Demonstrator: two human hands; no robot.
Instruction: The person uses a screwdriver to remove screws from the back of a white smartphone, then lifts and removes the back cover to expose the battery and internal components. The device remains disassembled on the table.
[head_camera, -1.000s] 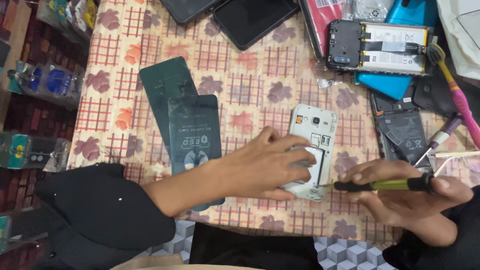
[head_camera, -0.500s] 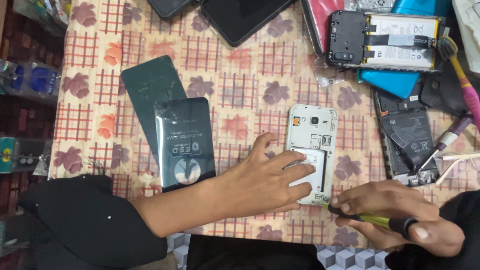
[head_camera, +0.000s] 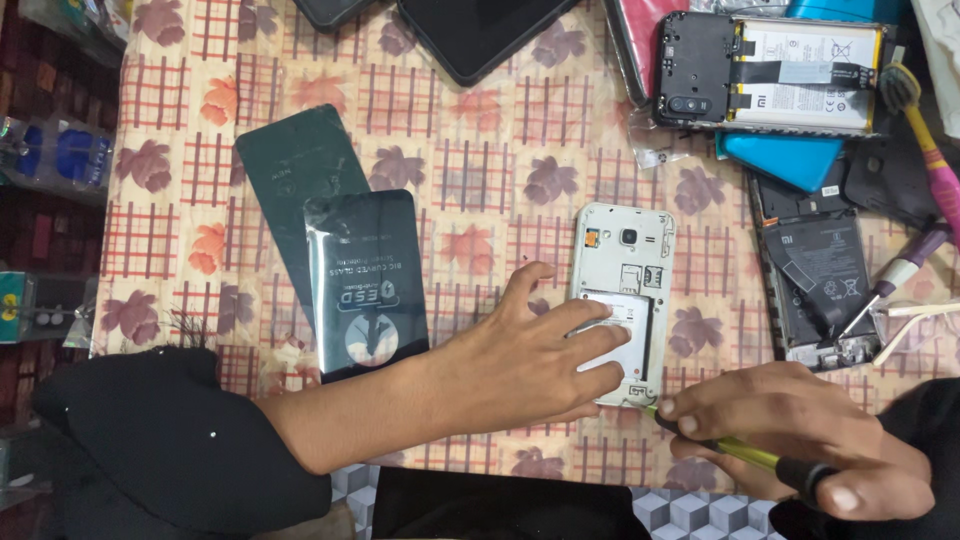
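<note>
Phone lengthwise, camera end away.

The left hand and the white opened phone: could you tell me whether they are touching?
Touching. The head view shows the left hand lying flat on the white opened phone, its fingers spread over the lower half and covering it, with no gap visible.

Matt white plastic phone; glossy dark film packet; patterned cloth over the worktop; yellow plastic screwdriver.
</note>
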